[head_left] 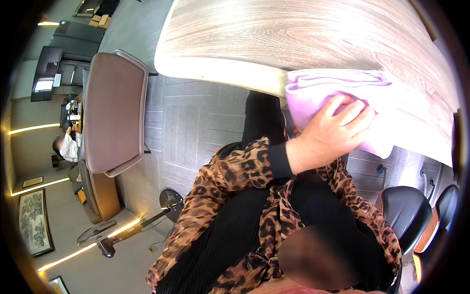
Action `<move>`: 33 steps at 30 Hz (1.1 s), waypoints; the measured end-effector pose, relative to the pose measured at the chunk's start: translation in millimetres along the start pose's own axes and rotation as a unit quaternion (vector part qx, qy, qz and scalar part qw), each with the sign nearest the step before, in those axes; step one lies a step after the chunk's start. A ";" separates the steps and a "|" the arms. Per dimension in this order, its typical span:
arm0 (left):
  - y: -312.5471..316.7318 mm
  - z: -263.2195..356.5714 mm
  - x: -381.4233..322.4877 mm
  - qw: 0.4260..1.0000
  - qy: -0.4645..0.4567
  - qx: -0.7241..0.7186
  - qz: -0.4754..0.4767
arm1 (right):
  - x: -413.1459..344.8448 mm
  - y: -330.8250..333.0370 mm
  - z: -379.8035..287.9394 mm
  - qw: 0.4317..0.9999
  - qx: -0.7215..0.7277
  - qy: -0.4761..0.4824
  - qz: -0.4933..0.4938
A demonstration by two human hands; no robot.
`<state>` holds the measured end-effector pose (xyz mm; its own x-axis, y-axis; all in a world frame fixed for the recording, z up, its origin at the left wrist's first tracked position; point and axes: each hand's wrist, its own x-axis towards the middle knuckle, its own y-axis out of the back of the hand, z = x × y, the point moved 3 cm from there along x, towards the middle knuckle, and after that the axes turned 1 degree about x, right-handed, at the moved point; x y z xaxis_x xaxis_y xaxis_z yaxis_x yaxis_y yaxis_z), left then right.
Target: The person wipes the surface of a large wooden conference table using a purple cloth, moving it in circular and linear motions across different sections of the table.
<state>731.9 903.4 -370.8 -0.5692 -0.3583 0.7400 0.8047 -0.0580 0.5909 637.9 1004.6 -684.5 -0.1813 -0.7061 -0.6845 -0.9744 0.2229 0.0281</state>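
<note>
A folded light purple cloth [308, 99] lies in layers at the near edge of the wood-grain table [257, 33], and part of it hangs past the edge. My left hand [330, 134] reaches across from the left in a leopard-print sleeve with a black cuff. Its bent fingers grip the cloth from above. Of my right hand [297, 130], only what look like fingertips show beside the left wrist, under the cloth; the rest is hidden behind my left hand and the cloth. Strong glare washes out the cloth's right side.
A brown padded chair [115, 114] stands left of the table. Black chairs [404, 213] are at the lower right. A standing fan [106, 239] is at the lower left. Farther off at the left, a person in a white top [69, 147] is beside a table with objects.
</note>
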 end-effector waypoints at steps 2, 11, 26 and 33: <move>5.4 -9.8 -4.5 1.000 0.005 0.007 0.012 | 3.3 -3.7 2.3 1.000 -0.004 -0.002 -0.005; 47.4 -77.5 -44.9 0.992 0.030 0.081 -0.094 | 8.4 -18.4 7.3 0.999 -0.003 -0.037 -0.008; 154.5 -199.5 -108.7 0.944 0.210 0.236 -0.096 | 7.5 -47.1 -13.6 0.998 -0.029 -0.031 -0.037; 127.1 -170.7 -98.7 0.947 0.243 0.195 -0.074 | 5.9 -32.4 -2.4 1.000 -0.006 -0.005 -0.023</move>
<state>919.1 772.4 -423.6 -0.4499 -0.7652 0.4604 0.5452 0.1730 0.8203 668.1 991.6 -687.8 -0.1357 -0.7089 -0.6921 -0.9832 0.1824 0.0060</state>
